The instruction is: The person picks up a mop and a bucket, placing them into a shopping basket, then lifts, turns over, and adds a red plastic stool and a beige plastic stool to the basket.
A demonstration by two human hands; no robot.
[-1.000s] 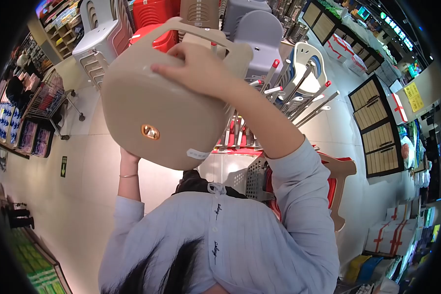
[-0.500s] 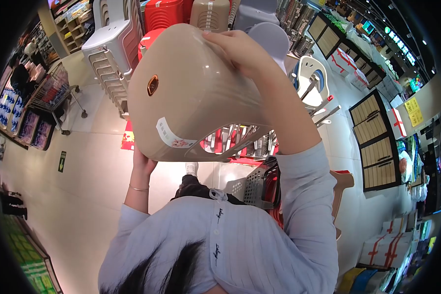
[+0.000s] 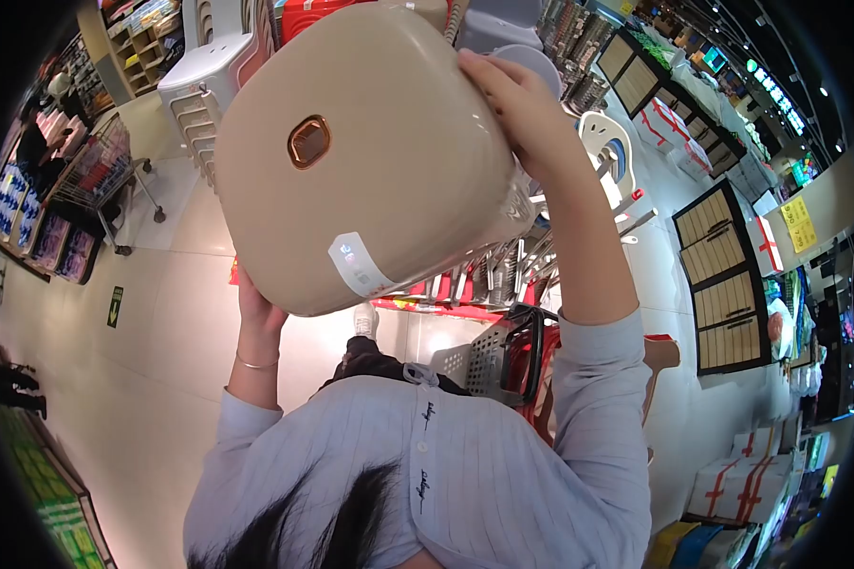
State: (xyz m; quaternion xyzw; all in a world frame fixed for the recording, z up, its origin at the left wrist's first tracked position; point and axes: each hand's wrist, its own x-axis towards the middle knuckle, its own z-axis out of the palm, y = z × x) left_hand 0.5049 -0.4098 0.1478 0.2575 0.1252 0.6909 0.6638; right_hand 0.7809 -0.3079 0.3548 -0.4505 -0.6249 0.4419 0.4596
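Note:
A beige plastic stool (image 3: 389, 161) is held up in front of me, its seat turned toward my face. A copper-rimmed hole (image 3: 309, 142) sits in the seat, and a pale sticker (image 3: 359, 266) is near its lower edge. My right hand (image 3: 512, 100) grips the upper right edge, fingers over the rim. At the lower left, my left hand (image 3: 259, 302) is closed on the other edge, its fingers partly hidden behind the stool. The stool's legs are mostly out of sight behind the seat.
Stacked white stools (image 3: 220, 66) and red stools (image 3: 304, 13) stand ahead. Beyond my right forearm is a white plastic chair (image 3: 609, 156). Utensils lie on a red display (image 3: 446, 294). A grey basket (image 3: 489, 356) is by my legs. A shopping cart (image 3: 104, 180) stands left.
Both hands have tilted the stool so its seat faces me more squarely. Its legs and side opening have swung out of view. My right hand has shifted right and slightly down.

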